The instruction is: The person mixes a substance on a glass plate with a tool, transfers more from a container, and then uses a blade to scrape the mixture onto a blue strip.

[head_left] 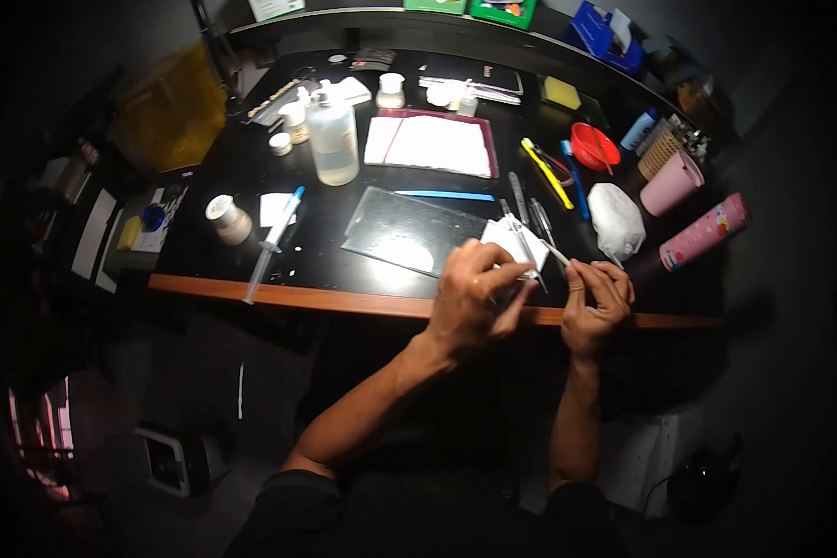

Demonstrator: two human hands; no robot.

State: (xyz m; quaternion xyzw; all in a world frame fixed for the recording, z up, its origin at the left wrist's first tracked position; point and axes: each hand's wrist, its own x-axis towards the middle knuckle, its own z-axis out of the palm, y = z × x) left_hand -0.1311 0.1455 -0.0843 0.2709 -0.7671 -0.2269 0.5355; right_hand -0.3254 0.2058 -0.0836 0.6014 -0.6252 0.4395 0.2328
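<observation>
My right hand [597,305] is closed in a pinch on a thin white stick [555,253], which points up and left over the table's front edge. My left hand [479,290] is beside it, thumb and fingers bent together; whatever is between the fingertips is too small to make out. Just beyond both hands lies a white paper pad [498,238] with slim metal tools [521,234] on and around it. A glass plate [405,232] lies flat to the left of the pad, its near right corner close to my left hand.
A large clear bottle [333,139], a small jar [228,219] and a syringe [272,244] stand or lie on the left. A red bowl [593,147], a white plastic bag [616,221], a pink cup [671,184] and a pink bottle [704,232] are on the right. White sheets [428,144] lie behind the glass.
</observation>
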